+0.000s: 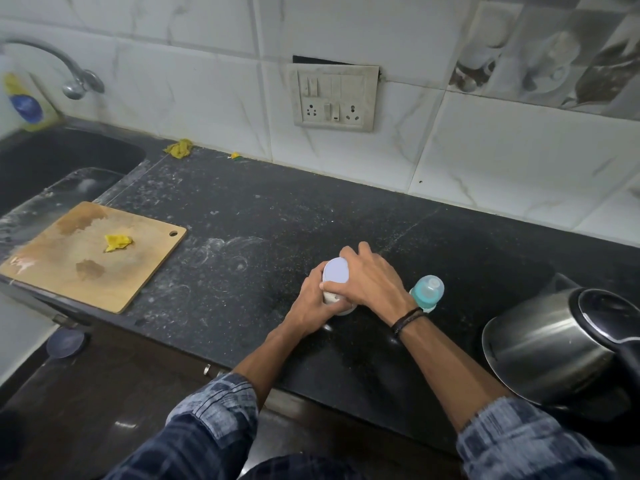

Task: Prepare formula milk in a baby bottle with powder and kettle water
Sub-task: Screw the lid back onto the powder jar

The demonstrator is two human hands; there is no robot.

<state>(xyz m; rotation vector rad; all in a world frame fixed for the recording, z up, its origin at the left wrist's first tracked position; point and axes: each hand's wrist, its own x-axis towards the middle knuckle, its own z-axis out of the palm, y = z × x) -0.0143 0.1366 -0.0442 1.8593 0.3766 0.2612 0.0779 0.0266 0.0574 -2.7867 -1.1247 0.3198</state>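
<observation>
looking down from the head view, two hands meet on a small powder jar [341, 308] that stands on the dark table [277, 209], near the front edge. the left hand [311, 301] is wrapped round the side of the jar and holds it. the right hand [372, 282] comes over the top, with its fingers curled on the rim of the white lid [336, 274]. the lid sits on the jar. just beside the right wrist stands the baby bottle [427, 291], upright, with its blue-green top on. the shiny kettle [554, 344] is further right, apart from the bottle. far to the left lies a wooden board [93, 265] with a yellow scrap [117, 242] on it.

i think the step now is opening the jar to get at the powder. next the right hand has to twist or pull the lid off while the left hand stops the jar from turning. the bottle top must come off too before powder or water can go in.
</observation>
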